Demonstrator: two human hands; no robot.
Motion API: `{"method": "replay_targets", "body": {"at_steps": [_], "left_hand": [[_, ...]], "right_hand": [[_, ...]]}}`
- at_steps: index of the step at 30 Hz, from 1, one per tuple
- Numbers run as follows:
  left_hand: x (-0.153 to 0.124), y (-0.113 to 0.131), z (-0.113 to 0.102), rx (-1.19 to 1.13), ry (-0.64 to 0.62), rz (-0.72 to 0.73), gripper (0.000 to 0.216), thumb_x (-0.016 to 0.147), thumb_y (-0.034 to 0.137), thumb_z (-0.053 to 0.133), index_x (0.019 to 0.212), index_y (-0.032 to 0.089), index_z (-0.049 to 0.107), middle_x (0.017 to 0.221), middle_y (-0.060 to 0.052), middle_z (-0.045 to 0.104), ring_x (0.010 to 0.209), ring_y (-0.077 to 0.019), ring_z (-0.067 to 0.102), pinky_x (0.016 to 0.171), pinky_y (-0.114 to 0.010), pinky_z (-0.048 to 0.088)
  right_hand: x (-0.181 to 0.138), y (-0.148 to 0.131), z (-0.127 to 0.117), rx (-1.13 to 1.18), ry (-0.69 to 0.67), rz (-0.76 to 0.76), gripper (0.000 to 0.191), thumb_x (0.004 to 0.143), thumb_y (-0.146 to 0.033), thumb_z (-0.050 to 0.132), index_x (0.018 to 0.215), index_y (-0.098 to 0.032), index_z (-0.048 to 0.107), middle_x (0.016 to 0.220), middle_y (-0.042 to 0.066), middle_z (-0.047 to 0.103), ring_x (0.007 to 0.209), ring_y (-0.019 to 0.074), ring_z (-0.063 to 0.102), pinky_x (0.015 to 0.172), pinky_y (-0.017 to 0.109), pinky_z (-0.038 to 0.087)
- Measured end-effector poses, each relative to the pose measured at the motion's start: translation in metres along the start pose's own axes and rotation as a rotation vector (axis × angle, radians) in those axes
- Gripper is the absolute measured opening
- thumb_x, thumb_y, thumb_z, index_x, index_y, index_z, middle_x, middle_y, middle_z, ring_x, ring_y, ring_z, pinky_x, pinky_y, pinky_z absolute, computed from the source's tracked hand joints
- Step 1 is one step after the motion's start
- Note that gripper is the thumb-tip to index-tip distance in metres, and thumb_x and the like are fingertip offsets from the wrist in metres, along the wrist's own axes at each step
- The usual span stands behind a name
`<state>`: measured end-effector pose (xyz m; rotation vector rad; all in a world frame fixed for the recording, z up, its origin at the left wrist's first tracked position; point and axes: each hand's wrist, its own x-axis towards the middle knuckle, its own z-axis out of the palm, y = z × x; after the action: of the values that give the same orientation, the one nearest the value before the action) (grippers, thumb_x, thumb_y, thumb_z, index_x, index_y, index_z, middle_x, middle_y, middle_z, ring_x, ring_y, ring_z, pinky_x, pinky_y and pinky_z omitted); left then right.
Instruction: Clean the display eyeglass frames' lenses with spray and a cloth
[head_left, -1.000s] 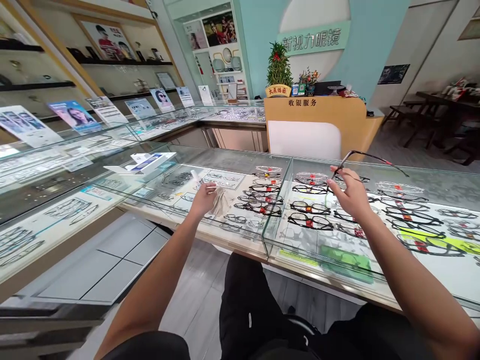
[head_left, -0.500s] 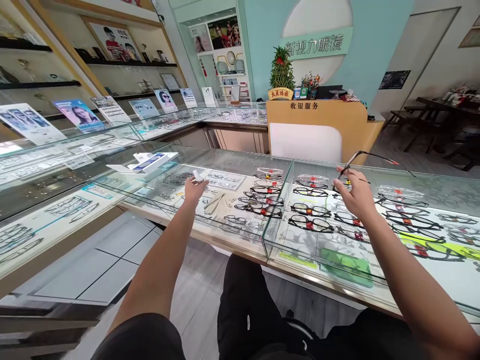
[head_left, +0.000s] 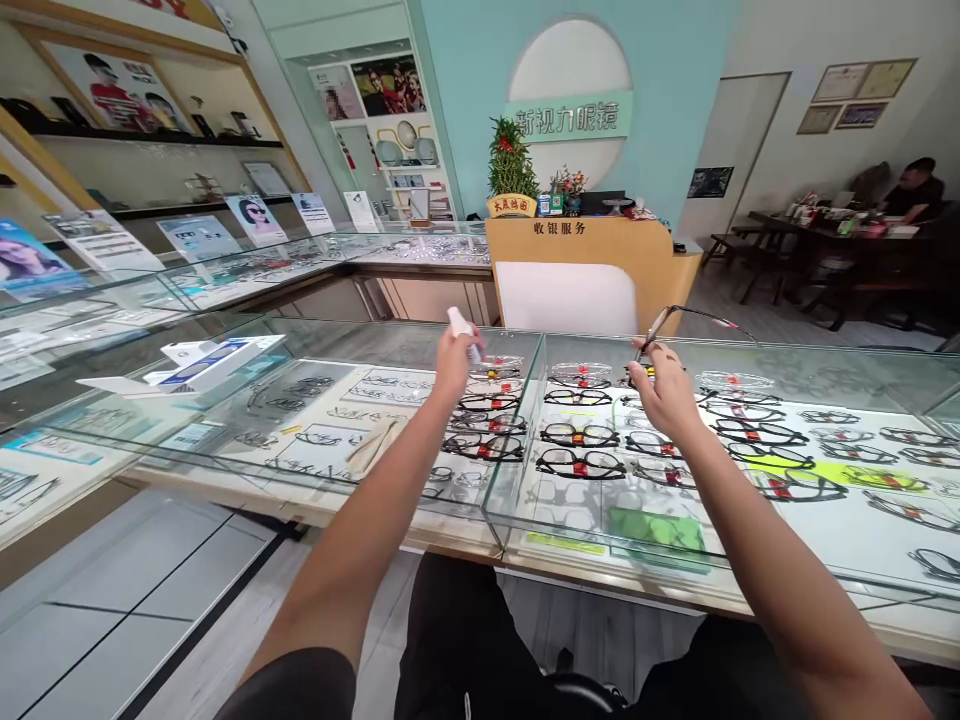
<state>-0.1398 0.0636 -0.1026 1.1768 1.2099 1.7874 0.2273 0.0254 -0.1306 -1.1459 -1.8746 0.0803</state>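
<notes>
My left hand (head_left: 452, 368) is closed around a small white bottle (head_left: 459, 322), which looks like a spray bottle and is slightly blurred. It is raised above the glass counter, left of the upright glass divider. My right hand (head_left: 666, 390) pinches a pair of eyeglasses (head_left: 725, 323) by the front, with a dark temple stretching out to the right. Part of the frame is hidden by the fingers. Beneath both hands, rows of dark-framed display glasses (head_left: 581, 464) with red tags lie under the glass. A beige cloth (head_left: 371, 448) lies left of my left forearm.
An open white and blue box (head_left: 214, 365) stands on the counter at the left. A green flat packet (head_left: 660, 535) lies near the front edge. Beyond is a wooden cashier desk (head_left: 600, 240) with a plant (head_left: 512, 160). A person (head_left: 916, 190) sits at a dark table, far right.
My left hand has moved right and up with the white bottle, closer to my right hand. The view has turned to the right. My right hand still holds the eyeglasses.
</notes>
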Motion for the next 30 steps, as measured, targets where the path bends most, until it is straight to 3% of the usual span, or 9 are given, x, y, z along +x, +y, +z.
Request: {"method": "replay_targets", "body": {"at_steps": [3,5,8,10,13,19,24,30], "left_hand": [[-0.020,0.001,0.060,-0.106,-0.223,-0.050,0.045,0.079,0.066,0.063,0.074,0.022,0.057,0.064,0.000,0.048,0.057,-0.0153,0.052,0.050,-0.029,0.047],[-0.034,0.002,0.086,-0.246,-0.459,-0.153,0.065,0.080,0.085,0.056,0.066,0.022,0.054,0.058,0.001,0.043,0.052,-0.0149,0.048,0.045,-0.029,0.043],[-0.053,0.003,0.101,-0.433,-0.737,-0.318,0.079,0.080,0.097,0.049,0.059,0.022,0.050,0.053,0.002,0.037,0.049,-0.0139,0.043,0.043,-0.028,0.037],[-0.062,0.003,0.101,-0.462,-0.809,-0.374,0.081,0.081,0.099,0.046,0.056,0.022,0.050,0.050,0.001,0.035,0.048,-0.0139,0.041,0.043,-0.028,0.037],[-0.070,0.002,0.096,-0.454,-0.783,-0.352,0.080,0.083,0.096,0.047,0.057,0.021,0.055,0.054,-0.001,0.040,0.053,-0.0158,0.046,0.048,-0.030,0.041],[-0.074,-0.013,0.095,-0.309,-0.587,-0.159,0.062,0.085,0.080,0.062,0.073,0.020,0.065,0.080,-0.004,0.054,0.076,-0.0186,0.054,0.068,-0.032,0.053],[-0.078,-0.022,0.095,-0.003,-0.556,0.044,0.054,0.097,0.071,0.053,0.079,0.021,0.059,0.085,-0.003,0.055,0.079,-0.0177,0.052,0.077,-0.032,0.047],[-0.085,-0.011,0.096,0.156,-0.595,0.114,0.056,0.097,0.074,0.049,0.076,0.022,0.053,0.075,-0.001,0.052,0.074,-0.0186,0.047,0.073,-0.033,0.039]], "right_hand": [[0.000,0.002,0.002,0.044,-0.022,-0.001,0.050,0.111,-0.047,0.041,0.148,-0.016,0.057,0.146,0.023,0.066,0.138,0.0408,0.058,0.116,0.061,0.045],[-0.001,0.002,0.004,0.050,-0.048,-0.018,0.050,0.112,-0.048,0.040,0.147,-0.017,0.057,0.142,0.022,0.067,0.136,0.0392,0.059,0.116,0.061,0.045],[-0.003,-0.004,0.006,0.064,-0.101,-0.048,0.049,0.113,-0.049,0.038,0.148,-0.021,0.057,0.140,0.019,0.069,0.133,0.0359,0.062,0.115,0.057,0.047],[-0.006,-0.012,0.006,0.116,-0.146,-0.047,0.048,0.114,-0.048,0.037,0.150,-0.022,0.055,0.141,0.017,0.069,0.133,0.0344,0.061,0.116,0.055,0.046],[-0.011,-0.026,0.005,0.212,-0.239,-0.031,0.045,0.114,-0.049,0.039,0.147,-0.025,0.057,0.140,0.015,0.069,0.130,0.0328,0.062,0.114,0.053,0.046],[-0.017,-0.049,0.002,0.409,-0.359,-0.003,0.033,0.113,-0.042,0.044,0.130,-0.027,0.069,0.132,0.010,0.072,0.122,0.0289,0.064,0.108,0.047,0.047],[-0.018,-0.059,0.000,0.523,-0.422,0.045,0.033,0.112,-0.040,0.047,0.132,-0.027,0.070,0.135,0.008,0.072,0.123,0.0270,0.063,0.111,0.045,0.046],[-0.021,-0.059,0.001,0.595,-0.479,0.082,0.034,0.112,-0.043,0.049,0.134,-0.029,0.071,0.136,0.008,0.071,0.124,0.0275,0.064,0.111,0.044,0.048]]}}
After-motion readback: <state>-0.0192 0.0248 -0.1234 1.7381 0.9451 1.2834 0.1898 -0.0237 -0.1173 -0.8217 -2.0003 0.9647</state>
